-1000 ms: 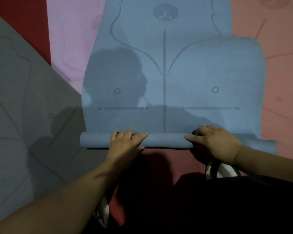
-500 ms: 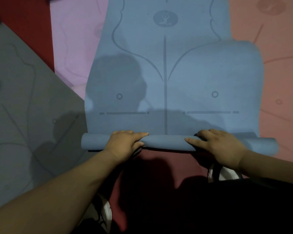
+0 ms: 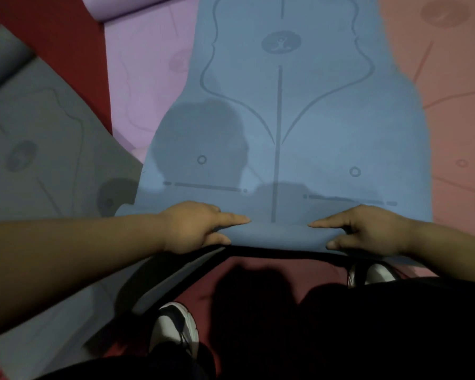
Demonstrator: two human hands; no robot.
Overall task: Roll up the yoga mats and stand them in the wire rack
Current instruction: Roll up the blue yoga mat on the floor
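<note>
Left hand [image 3: 200, 229] and right hand [image 3: 368, 233] pinch the barely started roll of the blue mat [image 3: 285, 119]; neighbouring mats [image 3: 39, 119] await rolling, rack unseen.

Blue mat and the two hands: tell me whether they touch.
Touching. The head view shows the left hand and the right hand each pinching the rolled near edge of the blue mat, fingers on top, thumb against its near side.

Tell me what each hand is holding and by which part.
The left hand and the right hand both grip the blue yoga mat by its rolled near end, one either side of the middle.
</note>
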